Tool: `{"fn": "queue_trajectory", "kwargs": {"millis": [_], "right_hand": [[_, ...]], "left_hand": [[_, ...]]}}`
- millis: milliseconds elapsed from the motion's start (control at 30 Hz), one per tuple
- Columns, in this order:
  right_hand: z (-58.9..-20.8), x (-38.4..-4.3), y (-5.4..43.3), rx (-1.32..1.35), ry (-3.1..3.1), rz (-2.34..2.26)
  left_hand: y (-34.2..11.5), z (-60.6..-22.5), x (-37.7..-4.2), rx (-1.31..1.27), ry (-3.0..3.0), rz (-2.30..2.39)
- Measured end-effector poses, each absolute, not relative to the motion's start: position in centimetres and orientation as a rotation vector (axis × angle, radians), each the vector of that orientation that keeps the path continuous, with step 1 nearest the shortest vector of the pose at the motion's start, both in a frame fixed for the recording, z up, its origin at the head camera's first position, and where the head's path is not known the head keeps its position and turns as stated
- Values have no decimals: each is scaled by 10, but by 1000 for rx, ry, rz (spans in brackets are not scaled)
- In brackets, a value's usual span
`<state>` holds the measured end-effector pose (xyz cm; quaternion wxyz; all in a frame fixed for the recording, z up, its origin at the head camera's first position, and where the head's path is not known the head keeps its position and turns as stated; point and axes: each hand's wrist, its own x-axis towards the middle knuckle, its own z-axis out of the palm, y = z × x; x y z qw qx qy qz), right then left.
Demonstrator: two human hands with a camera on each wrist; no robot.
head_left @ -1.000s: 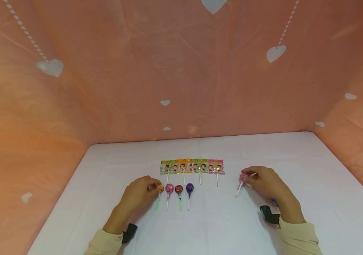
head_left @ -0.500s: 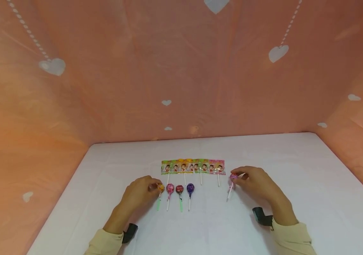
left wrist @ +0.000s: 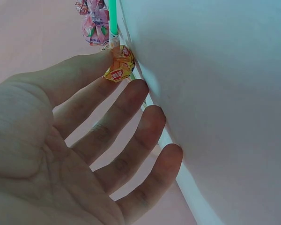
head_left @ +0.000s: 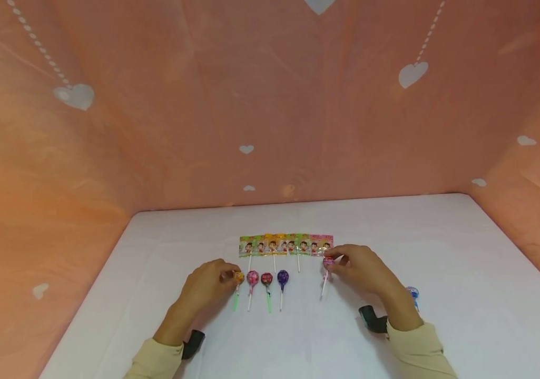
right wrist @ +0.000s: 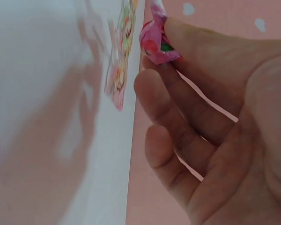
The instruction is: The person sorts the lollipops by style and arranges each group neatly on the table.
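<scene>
My left hand [head_left: 205, 287] pinches the head of a yellow-wrapped lollipop [left wrist: 122, 63] with a green stick, at the left end of a near row. To its right lie a pink lollipop [head_left: 252, 278], a red lollipop [head_left: 267, 279] and a purple lollipop [head_left: 283, 277], sticks toward me. Thumb and fingertips of my right hand [head_left: 362, 268] hold another pink lollipop [right wrist: 157, 44] by its head, its white stick [head_left: 324, 287] pointing toward me. It is just in front of the pink flat-packed lollipop [head_left: 321, 245], whose stick is hidden.
Behind the near row, several flat-packed lollipops lie edge to edge, among them an orange one [head_left: 273, 245]. A blue-wrapped lollipop [head_left: 412, 292] lies beside my right wrist, partly hidden. Peach cloth with hearts [head_left: 270, 105] walls the white table [head_left: 298, 347].
My right hand has carried the pink lollipop leftward, toward the near row, its stick now more upright in view. My left hand stays on the yellow lollipop.
</scene>
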<state>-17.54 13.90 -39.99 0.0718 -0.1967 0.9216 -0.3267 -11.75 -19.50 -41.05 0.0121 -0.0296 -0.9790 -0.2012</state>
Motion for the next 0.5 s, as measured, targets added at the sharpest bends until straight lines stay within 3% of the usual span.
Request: {"fn": "queue_trajectory", "kwargs": {"millis": [500], "right_hand": [[-410, -170, 99, -597, 2764, -979]], "left_hand": [[-197, -411, -119, -120, -3041, -631]]}}
